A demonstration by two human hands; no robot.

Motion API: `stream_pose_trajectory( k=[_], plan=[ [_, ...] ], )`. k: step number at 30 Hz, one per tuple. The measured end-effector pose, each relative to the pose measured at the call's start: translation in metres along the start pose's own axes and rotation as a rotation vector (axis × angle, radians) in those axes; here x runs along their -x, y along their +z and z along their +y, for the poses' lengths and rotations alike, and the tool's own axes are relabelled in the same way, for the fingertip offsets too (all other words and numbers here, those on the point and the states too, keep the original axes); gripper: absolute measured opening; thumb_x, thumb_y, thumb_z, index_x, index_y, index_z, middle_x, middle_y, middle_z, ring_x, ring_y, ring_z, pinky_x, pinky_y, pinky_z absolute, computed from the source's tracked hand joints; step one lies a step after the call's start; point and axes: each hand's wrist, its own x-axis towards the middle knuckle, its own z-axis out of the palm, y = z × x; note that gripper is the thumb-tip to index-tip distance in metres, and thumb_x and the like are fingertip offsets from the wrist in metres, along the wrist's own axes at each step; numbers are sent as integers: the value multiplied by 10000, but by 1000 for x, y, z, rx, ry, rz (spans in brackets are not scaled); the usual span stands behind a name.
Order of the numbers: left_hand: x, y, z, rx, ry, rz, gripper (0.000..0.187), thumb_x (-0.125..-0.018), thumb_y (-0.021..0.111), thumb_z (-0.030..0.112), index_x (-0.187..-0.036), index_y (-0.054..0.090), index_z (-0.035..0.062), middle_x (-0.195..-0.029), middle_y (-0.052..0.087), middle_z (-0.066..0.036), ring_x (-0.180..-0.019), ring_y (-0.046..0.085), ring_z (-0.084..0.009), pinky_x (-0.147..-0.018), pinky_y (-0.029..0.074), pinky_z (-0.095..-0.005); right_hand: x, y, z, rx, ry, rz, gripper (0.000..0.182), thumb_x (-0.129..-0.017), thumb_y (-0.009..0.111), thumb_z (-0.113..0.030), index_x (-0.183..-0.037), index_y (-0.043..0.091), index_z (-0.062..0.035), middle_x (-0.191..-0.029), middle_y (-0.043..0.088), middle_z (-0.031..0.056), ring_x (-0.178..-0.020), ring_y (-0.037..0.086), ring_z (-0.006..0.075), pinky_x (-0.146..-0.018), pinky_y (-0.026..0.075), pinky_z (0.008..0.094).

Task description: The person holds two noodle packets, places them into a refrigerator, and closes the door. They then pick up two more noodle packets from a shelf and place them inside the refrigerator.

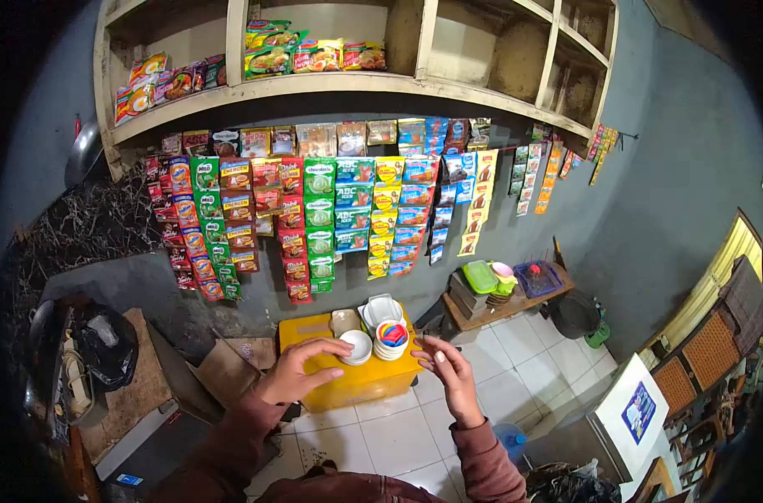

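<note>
Small white bowls (356,347) are stacked on the yellow table (314,387) in front of me. My left hand (302,370) is beside them, thumb and fingers apart, with the fingertips right at the left rim. To their right stands another white stack (389,351), with colourful red, blue and yellow pieces (391,333) in its top. My right hand (453,375) is raised to the right of this stack, apart from it, fingers loosely bent and spread with nothing in them. Behind the bowls are white containers (382,311) and a beige dish (345,320).
Strips of drink sachets (319,214) hang on the wall below a shelf (339,87) with noodle packets (319,57). A low wooden bench (474,321) bears a green-lidded box (480,277) and a blue basket (539,280). A white cabinet (625,411) stands at right.
</note>
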Motion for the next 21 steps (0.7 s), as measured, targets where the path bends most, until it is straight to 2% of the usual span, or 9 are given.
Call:
stream_pose_trajectory(
  k=[5,11,13,19,21],
  plan=[
    [-27,-31,19,-141,88,29,277,-838,713,95,-1103,651,42,-1194,646,-116,-1148,601,-260,-1003,446,-380,-41,8,-28,84,-130,-152,414,-994,510,-217,-1348,488,-4,-1314,573,141,-1163,587,233,-987,453,347],
    [-55,-81,20,-232,202,59,273,-817,727,80,-1078,662,32,-1205,635,-130,-1145,601,-279,-982,465,-380,-105,21,-58,121,-162,-279,426,-962,568,-147,-1354,490,1,-1351,545,144,-1217,547,230,-1032,424,360],
    [-66,-101,21,-325,247,63,257,-815,728,82,-1059,669,30,-1204,636,-130,-1135,605,-280,-973,470,-377,-131,26,-69,254,-303,-370,439,-956,581,-154,-1362,488,-15,-1354,546,131,-1227,542,234,-1037,424,370],
    [-108,-163,27,-417,297,94,270,-783,745,94,-1037,677,34,-1193,638,-124,-1113,610,-282,-935,482,-375,-205,54,-114,458,-453,-414,462,-919,640,-166,-1345,516,-37,-1309,572,134,-1182,563,222,-992,445,356],
    [-123,-181,34,-486,307,80,293,-742,761,66,-1021,684,17,-1195,643,-124,-1154,589,-291,-986,453,-403,-230,59,-127,585,-548,-422,455,-916,645,-166,-1335,525,-35,-1303,574,139,-1180,568,229,-990,447,357]
  ],
)
